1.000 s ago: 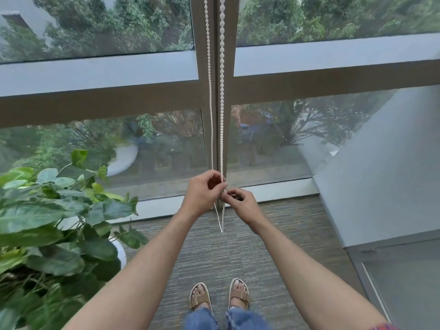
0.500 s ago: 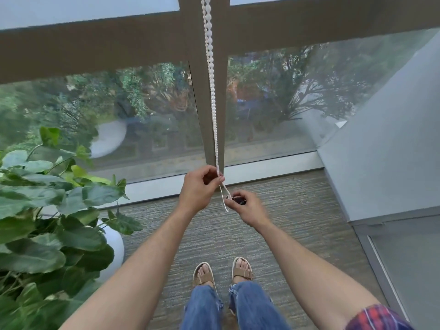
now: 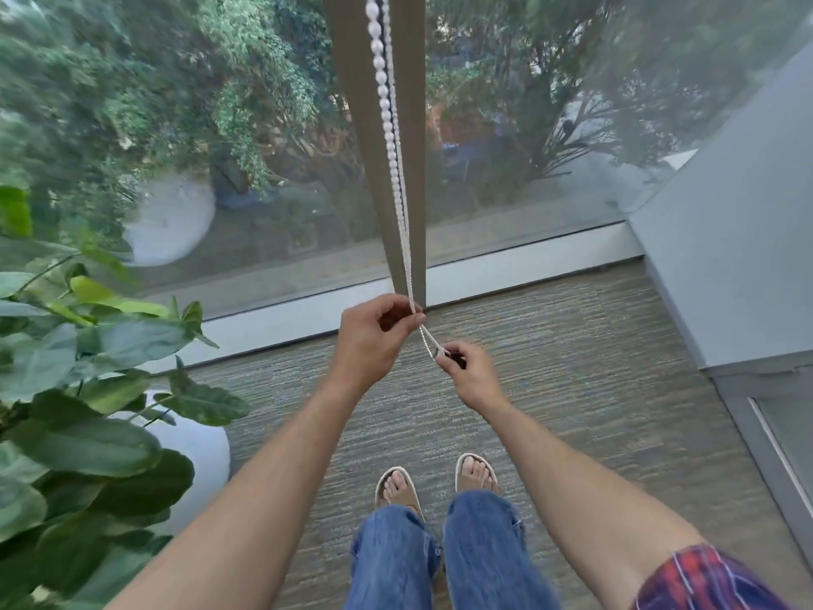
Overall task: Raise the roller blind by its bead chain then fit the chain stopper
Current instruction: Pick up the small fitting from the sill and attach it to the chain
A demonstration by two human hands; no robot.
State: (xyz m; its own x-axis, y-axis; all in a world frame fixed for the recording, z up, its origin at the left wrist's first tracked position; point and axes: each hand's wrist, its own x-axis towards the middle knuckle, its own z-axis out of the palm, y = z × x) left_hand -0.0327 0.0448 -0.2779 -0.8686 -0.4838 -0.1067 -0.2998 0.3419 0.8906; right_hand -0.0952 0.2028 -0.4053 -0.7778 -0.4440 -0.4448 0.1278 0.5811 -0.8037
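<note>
A white bead chain (image 3: 393, 138) hangs as a double strand down the brown window mullion (image 3: 352, 125). My left hand (image 3: 371, 341) pinches both strands between thumb and forefinger near the sill. From there the loop's bottom end slants down to the right into my right hand (image 3: 468, 378). That hand pinches the loop's end together with a small dark piece, apparently the chain stopper (image 3: 455, 357), mostly hidden by the fingers. The blind itself is out of view.
A leafy potted plant (image 3: 88, 389) in a white pot stands at the left, close to my left arm. A grey wall (image 3: 739, 239) and a glass panel lie to the right. My feet stand on grey carpet (image 3: 572, 389) below the window sill (image 3: 506, 275).
My view has tilted downward, so the window's crossbar has left the frame. The chain's loose end, which hung below my hands, is now pulled taut between them to the right.
</note>
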